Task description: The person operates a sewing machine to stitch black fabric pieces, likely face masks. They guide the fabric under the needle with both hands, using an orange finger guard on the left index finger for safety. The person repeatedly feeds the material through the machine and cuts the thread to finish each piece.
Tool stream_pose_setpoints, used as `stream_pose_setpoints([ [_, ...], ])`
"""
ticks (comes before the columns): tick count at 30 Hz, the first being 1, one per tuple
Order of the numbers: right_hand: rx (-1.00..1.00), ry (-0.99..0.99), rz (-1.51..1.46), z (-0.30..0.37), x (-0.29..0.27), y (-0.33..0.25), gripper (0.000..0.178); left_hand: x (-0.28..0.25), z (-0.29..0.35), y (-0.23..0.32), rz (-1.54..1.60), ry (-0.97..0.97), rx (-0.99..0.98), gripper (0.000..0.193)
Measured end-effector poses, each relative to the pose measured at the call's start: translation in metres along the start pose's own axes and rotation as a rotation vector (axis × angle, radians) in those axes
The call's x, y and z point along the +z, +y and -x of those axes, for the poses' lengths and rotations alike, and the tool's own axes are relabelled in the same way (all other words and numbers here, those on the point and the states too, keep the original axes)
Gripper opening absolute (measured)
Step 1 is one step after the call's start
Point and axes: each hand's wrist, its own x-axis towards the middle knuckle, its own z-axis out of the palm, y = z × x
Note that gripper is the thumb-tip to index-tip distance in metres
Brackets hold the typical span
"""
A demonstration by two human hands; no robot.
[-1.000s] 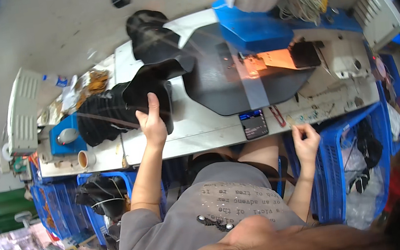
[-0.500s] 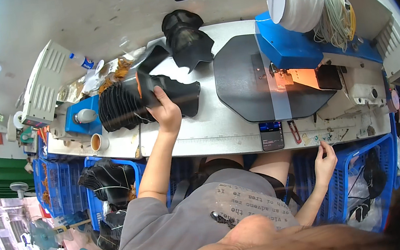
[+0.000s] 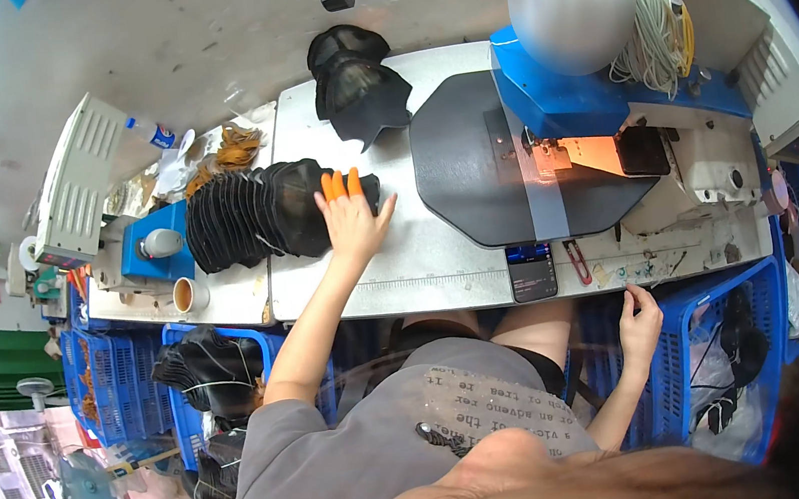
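My left hand [image 3: 354,227], with orange finger covers on several fingertips, lies with fingers spread on the right end of a row of black moulded pieces [image 3: 239,215]. These pieces stand packed one against another on the left of the table, and a pale cord shows at their front. Two more black shaped pieces [image 3: 364,98] lie farther back. My right hand [image 3: 640,327] hangs at the table's front edge, beside a blue basket; its fingers are loosely bent, and I see nothing in them.
A sewing machine [image 3: 565,91] with a dark octagonal plate [image 3: 469,165] occupies the right side. A phone [image 3: 532,274] and red-handled snips [image 3: 578,261] lie in front. A paper cup [image 3: 190,295] stands at left front. Blue baskets [image 3: 663,371] flank my legs. A blurred spool [image 3: 572,0] hangs above.
My left hand has let go of a black piece it held raised over the row, and its fingers have spread. My right hand stays by the edge. The whole view has shifted slightly.
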Motion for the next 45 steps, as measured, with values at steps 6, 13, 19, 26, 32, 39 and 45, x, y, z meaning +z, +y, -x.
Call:
stream_pose_setpoints([
  [6, -0.064, 0.012, -0.003, 0.000, -0.001, -0.023, 0.019, 0.010, -0.093, 0.015, 0.102, 0.032, 0.041, 0.055],
  [13, -0.048, -0.032, 0.002, 0.004, -0.011, -0.030, 0.018, 0.016, -0.145, 0.000, 0.441, 0.331, -0.106, 0.024],
  [19, -0.204, -0.025, -0.508, 0.001, -0.031, -0.130, 0.017, -0.087, -0.091, 0.064, 0.470, 0.512, 0.553, 0.044],
  [26, -0.677, 0.155, -0.031, -0.046, 0.024, -0.192, 0.020, -0.134, -0.024, 0.138, 0.301, 0.069, 0.810, 0.034],
  [32, -0.521, 0.205, 0.001, -0.055, 0.031, -0.196, 0.022, -0.116, -0.044, 0.132, 0.453, -0.009, 0.947, 0.033],
  [39, -0.474, 0.124, -0.045, -0.079, 0.038, -0.193, 0.020, -0.108, -0.060, 0.139, 0.449, -0.031, 0.920, 0.037],
  [45, -0.339, 0.015, -0.082, -0.100, 0.043, -0.202, 0.016, -0.110, -0.078, 0.139, 0.418, -0.081, 0.902, 0.037],
])
